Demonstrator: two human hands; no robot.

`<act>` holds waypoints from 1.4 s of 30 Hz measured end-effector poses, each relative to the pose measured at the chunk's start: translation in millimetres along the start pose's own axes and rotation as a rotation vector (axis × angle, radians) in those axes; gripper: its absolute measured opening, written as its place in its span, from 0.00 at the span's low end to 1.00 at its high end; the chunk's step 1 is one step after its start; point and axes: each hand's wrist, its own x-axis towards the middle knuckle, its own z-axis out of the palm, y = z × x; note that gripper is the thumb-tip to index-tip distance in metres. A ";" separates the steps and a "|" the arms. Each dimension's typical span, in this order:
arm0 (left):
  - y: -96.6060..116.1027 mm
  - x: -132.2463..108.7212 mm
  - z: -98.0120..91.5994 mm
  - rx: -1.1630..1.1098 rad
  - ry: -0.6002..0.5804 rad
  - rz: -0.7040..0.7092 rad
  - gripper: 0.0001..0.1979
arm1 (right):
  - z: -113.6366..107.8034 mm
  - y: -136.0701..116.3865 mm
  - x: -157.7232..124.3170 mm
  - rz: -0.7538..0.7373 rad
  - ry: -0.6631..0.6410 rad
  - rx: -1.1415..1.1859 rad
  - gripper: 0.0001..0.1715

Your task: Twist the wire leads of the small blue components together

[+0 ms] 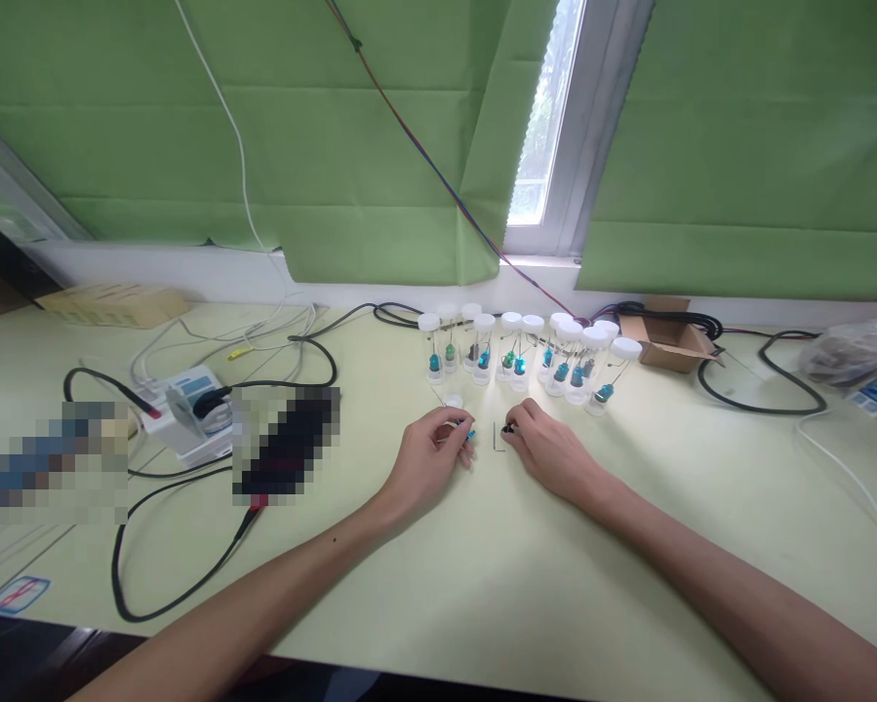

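Between the fingertips of my left hand [432, 456] is a small blue part [470, 435] with thin wires. My right hand [547, 444] rests on the table with its fingertips pinched on a small black piece [508, 428]. A thin L-shaped metal key [495, 437] lies on the table between my hands. Just beyond my left fingertips is a white cap [454, 401]. Behind both hands stand several clear vials [483, 363] with white lids, holding small blue or green parts with wires.
An open cardboard box [672, 343] sits behind the vials to the right, near black cables [760, 402]. At the left are a white power strip [189, 419] with a plug and a blurred dark device [288, 446]. A plastic bag [852, 346] lies far right.
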 end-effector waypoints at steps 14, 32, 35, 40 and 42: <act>-4.1 1.9 0.2 -0.122 0.004 -0.055 0.16 | -1.7 -3.5 -1.4 -0.028 0.068 0.136 0.06; 8.2 1.1 -2.0 -0.117 -0.106 -0.028 0.11 | 2.4 -25.9 -7.0 -0.242 0.232 0.419 0.08; 8.8 1.3 -1.9 -0.111 -0.115 -0.024 0.11 | 1.6 -25.9 -6.9 -0.245 0.240 0.433 0.08; 7.7 1.9 -2.5 -0.109 -0.118 -0.028 0.10 | 2.3 -26.1 -7.7 -0.232 0.258 0.453 0.09; 7.5 1.8 -2.6 -0.106 -0.125 -0.021 0.10 | 2.5 -26.4 -8.1 -0.224 0.254 0.461 0.09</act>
